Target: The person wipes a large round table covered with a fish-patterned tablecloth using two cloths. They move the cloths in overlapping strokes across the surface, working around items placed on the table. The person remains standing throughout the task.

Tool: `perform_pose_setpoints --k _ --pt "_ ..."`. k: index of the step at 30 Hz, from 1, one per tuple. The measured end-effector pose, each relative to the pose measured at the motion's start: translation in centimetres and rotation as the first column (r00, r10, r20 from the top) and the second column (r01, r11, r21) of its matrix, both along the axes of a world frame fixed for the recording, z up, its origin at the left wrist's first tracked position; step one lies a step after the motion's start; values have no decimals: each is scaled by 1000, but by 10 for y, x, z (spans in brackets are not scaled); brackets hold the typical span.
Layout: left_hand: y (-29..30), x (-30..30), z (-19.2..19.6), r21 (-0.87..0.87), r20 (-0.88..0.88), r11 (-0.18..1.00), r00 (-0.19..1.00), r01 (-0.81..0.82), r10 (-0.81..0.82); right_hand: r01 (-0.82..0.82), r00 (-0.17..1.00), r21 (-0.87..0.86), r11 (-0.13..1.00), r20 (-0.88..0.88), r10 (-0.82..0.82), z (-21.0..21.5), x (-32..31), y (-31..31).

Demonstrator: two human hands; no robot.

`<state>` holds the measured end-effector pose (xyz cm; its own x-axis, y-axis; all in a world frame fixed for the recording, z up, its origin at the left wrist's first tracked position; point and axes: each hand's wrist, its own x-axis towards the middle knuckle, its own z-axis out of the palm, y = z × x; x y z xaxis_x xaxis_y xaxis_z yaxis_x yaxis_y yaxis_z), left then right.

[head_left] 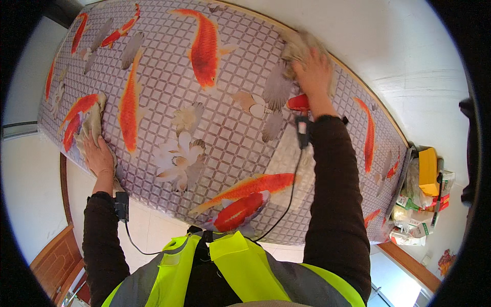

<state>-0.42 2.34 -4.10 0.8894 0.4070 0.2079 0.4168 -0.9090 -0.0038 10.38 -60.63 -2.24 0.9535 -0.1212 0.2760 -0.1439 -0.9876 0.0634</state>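
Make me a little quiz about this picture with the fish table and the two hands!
1. True or false: the right hand presses a fluffy cloth near the table's far edge.
2. What lies under the left hand? A) a sponge B) a cloth C) a plate
3. Fill in: the table cover shows orange ____ and pale flowers on a grid pattern.

Key: 1 true; 2 B; 3 fish. Each hand lies flat on its own cloth, with no closed grip visible. A bin of packages stands beyond the table's right end.
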Motion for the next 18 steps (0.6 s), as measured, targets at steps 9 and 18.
perform_pose_setpoints --k 9,18 --pt "-8 2 9 -34 -27 999 999 -40 39 530 840 -88 843 -82 -537 16 -207 -147" --pt "-17 1 9 28 -30 999 999 -34 35 818 557 25 575 -287 -780 19 -151 -97"
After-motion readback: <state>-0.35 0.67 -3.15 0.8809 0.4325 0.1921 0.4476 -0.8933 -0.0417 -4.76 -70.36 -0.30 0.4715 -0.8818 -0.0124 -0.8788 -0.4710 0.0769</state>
